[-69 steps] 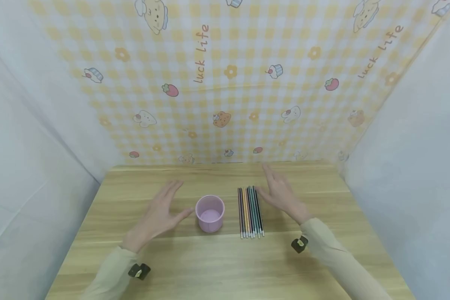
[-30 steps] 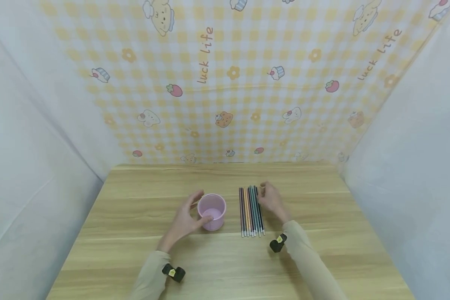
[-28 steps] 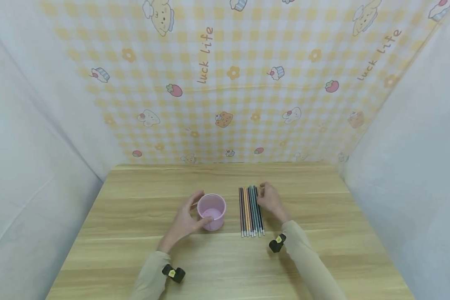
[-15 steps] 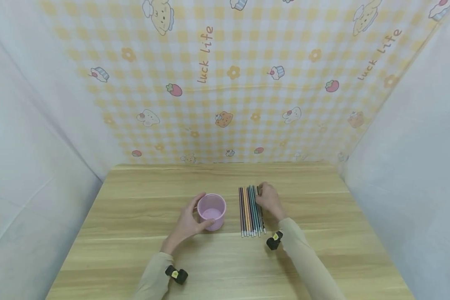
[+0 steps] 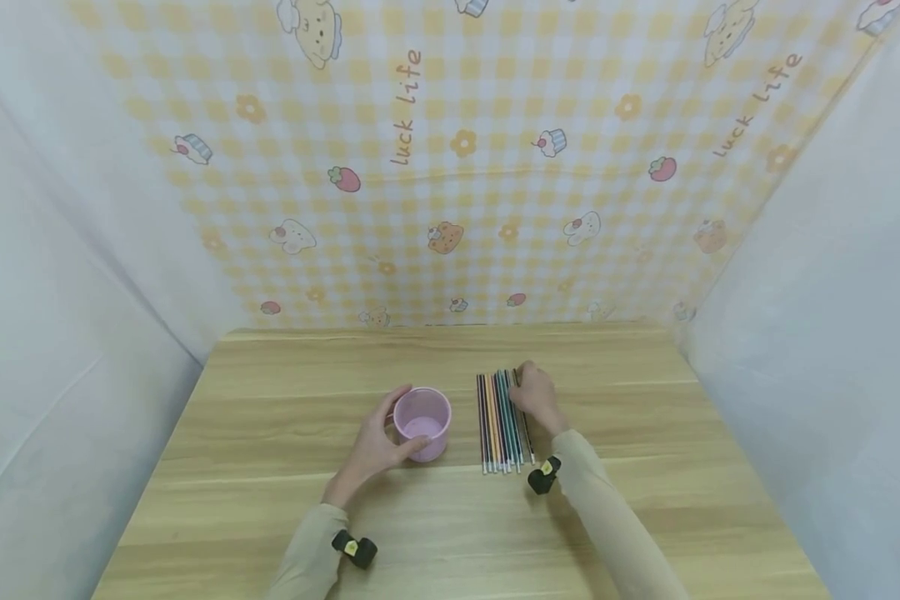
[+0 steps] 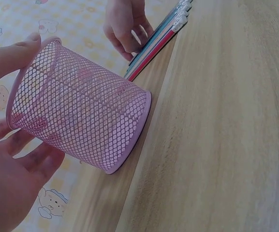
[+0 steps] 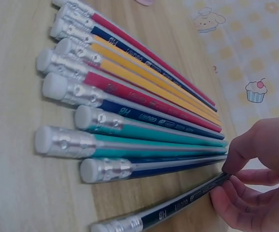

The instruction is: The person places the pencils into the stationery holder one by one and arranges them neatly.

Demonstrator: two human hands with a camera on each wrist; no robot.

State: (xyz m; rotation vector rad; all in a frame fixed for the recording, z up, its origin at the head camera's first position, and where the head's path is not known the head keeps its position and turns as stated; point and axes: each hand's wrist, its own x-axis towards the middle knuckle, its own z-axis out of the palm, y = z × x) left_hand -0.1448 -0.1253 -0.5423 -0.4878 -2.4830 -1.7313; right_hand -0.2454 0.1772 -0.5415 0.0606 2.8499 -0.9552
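Note:
A pink mesh pen holder (image 5: 433,448) stands upright on the wooden table. My left hand (image 5: 375,443) holds it, with the thumb at the near side of the rim and the fingers around the far left side; the left wrist view shows its mesh wall (image 6: 81,106). To its right lies a row of pencils (image 5: 498,425), eraser ends toward me. My right hand (image 5: 537,398) pinches a dark pencil (image 7: 178,205) near its far end, between thumb and fingers, at the row's right edge. This pencil lies apart from the others, and its tip is partly hidden by the fingers.
The wooden table (image 5: 450,533) meets a yellow checked cloth (image 5: 450,192) at the back. White sheets hang at the left (image 5: 82,333) and right (image 5: 810,333). The remaining red, navy, yellow and teal pencils (image 7: 154,106) lie close together.
Both hands have come in from the sides. The left hand has taken hold of the pen holder. The right hand has pinched the rightmost pencil and shifted it slightly right, away from the row.

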